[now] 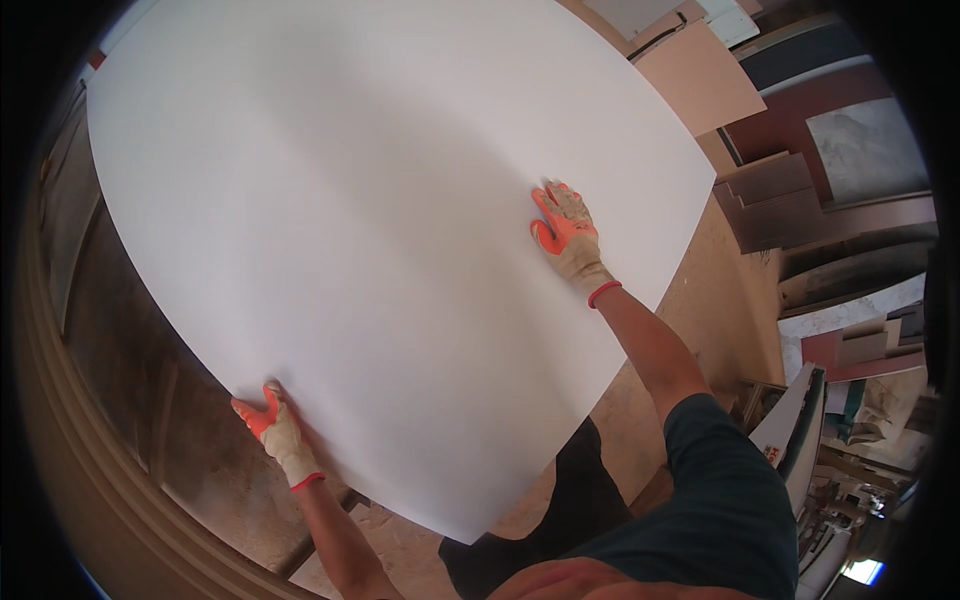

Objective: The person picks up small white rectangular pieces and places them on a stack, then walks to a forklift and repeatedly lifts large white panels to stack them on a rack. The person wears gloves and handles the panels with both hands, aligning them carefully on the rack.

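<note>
Much of what lay under the large white panel (380, 230) was hidden, since the sheet filled most of the view, and its far upper edge ran out of the picture at the top. Whether it rested on a surface or was carried free could not be told. The left hand (275, 430), in an orange-and-beige work glove, gripped the panel's near left edge, its fingers curled under the sheet and out of sight. The right hand (568, 235), gloved the same way, lay open and flat on the panel's top face near its right edge, fingers spread. The panel itself looked smooth, plain and matt white, unmarked, with thin edges that bowed toward the rim of the lens. Off to the right, stacked brown and pinkish board offcuts (765, 195) leaned together, dim and hard to tell apart, above a dusty floor (715, 290).
</note>
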Tool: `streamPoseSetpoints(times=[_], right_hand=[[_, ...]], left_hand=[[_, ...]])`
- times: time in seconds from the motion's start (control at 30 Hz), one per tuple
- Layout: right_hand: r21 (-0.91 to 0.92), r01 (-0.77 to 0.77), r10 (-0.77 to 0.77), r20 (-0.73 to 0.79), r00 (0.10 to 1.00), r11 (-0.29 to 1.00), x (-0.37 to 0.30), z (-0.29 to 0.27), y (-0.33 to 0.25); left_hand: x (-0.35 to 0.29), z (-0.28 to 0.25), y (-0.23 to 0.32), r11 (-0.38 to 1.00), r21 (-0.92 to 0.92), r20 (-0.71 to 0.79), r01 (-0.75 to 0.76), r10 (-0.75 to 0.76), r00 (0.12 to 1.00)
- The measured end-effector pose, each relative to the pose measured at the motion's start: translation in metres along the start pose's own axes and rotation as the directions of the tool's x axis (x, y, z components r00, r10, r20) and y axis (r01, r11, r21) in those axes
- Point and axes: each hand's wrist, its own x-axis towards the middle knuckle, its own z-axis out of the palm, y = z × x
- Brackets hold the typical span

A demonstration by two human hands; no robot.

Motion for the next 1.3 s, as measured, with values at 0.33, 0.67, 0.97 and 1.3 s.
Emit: streamPoseSetpoints(times=[0.33, 0.67, 0.97, 1.3], right_hand=[[-0.039, 0.104, -0.103, 0.030, 0.994, 0.994, 0.027, 0.029, 0.022], [-0.227, 0.134, -0.071, 0.266, 0.961, 0.965, 0.055, 0.022, 0.016], [0.046, 0.192, -0.178, 0.635, 0.752, 0.980, -0.173, -0.088, -0.104], [0.638, -0.586, -0.823, 0.561, -0.092, 0.500, -0.278, -0.254, -0.432]], left_hand=[[-0.013, -0.039, 0.000, 0.998, -0.034, 0.011, 0.049, -0.049, 0.999], [-0.504, -0.339, -0.138, 0.654, -0.464, -0.358, 0.597, -0.755, 0.549], [-0.451, -0.583, -0.083, 0.574, -0.556, -0.137, 0.601, -0.777, 0.615], [-0.441, -0.556, -0.034, 0.436, -0.586, 0.042, 0.683, -0.825, 0.563]])
